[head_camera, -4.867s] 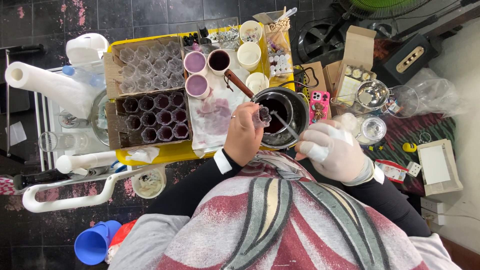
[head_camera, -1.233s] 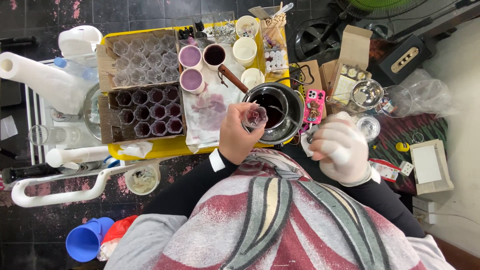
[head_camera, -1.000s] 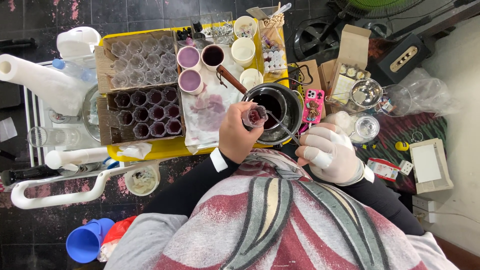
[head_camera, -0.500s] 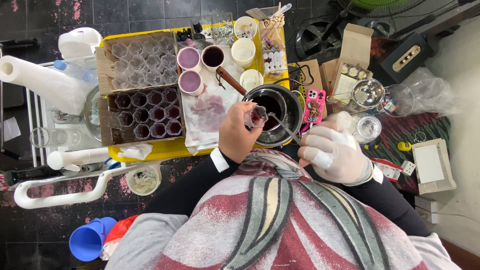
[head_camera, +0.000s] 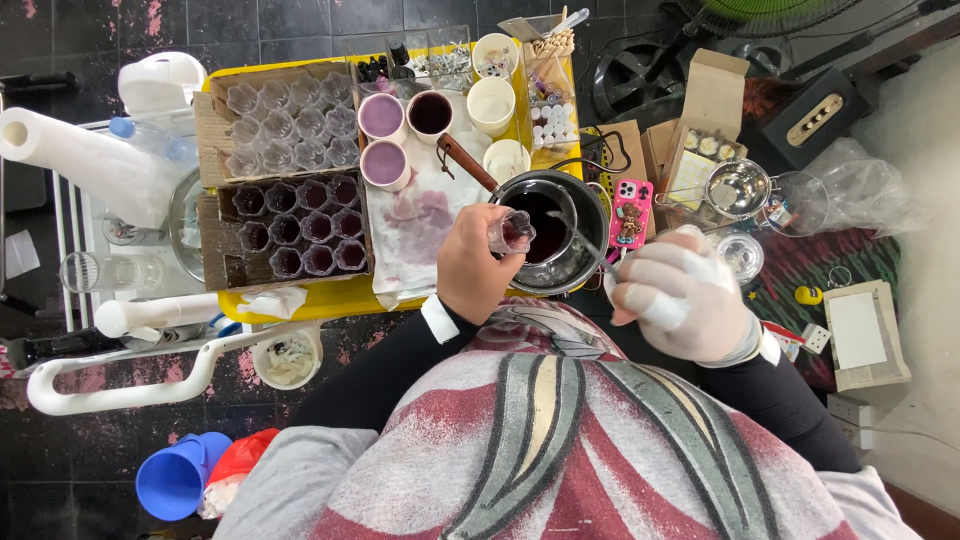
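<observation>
The left hand is closed around a small clear cup, holding it over the rim of a metal pot of dark liquid; the gloved right hand pinches a thin spoon whose tip reaches into the pot; beside, a cardboard tray of filled cups sits on the yellow table.

Small home craft workshop on a dark tiled floor. Yellow table crowded with a box of little cups, a pot of dark liquid, a paper roll; cardboard boxes and a fan nearby.
</observation>
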